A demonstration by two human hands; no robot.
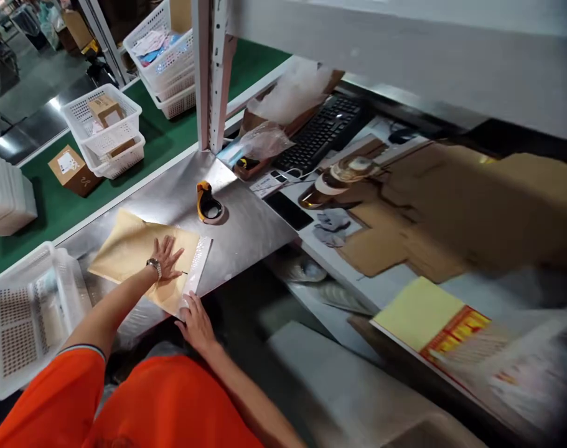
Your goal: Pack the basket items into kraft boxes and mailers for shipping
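Observation:
A yellowish-brown padded envelope (pixel 129 239) lies on the metal worktop, with a whitish bubble-textured strip (pixel 199 264) along its right end. My left hand (pixel 167 256), with a watch on its wrist, rests flat on the envelope, fingers spread. At the lower corner of that strip, my right hand (pixel 194 320) has its thumb and fingers closed on the envelope's edge. Beyond the envelope stands an orange and black tape dispenser (pixel 209 202), apart from both hands. A short dark mark shows beside my left fingertips; I cannot make out what it is.
White plastic baskets (pixel 40 249) stand at my left. Across the green surface (pixel 147 115) are more baskets and a small carton (pixel 73 169). A metal post (pixel 211 81) rises behind the worktop. Rightward lie a keyboard (pixel 327 134), a phone (pixel 289 210), a bottle (pixel 323 190) and flattened cardboard (pixel 474 211).

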